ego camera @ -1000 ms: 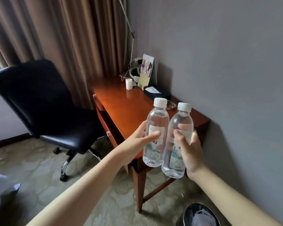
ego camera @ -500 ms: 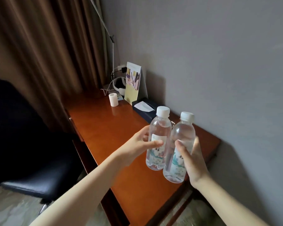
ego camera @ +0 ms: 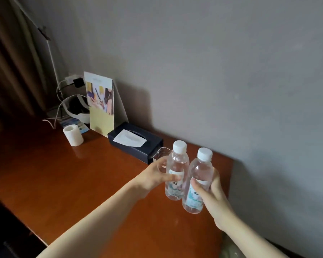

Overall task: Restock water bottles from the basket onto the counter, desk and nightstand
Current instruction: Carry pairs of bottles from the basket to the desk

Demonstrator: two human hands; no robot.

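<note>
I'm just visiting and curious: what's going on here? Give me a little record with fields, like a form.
Place: wooden desk against a grey wall
Left hand: holds water bottle, upright
Right hand: holds second water bottle, upright
Bottles: side by side, white caps on, apparently above the desk's right end
On the desk: dark tissue box, standing brochure, small white cylinder, cables near the corner
Task stage: bottles not yet set down

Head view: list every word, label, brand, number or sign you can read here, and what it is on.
Nothing can be quoted with confidence.
Left bottle label: dark characters, too blurred to read.
Right bottle label: dark marks, partly covered by the right hand, unreadable.
Standing card: faint line at the top, too small.
Blue leaflet behind the white cup: print too small.
Tissue box: no text visible.
</note>
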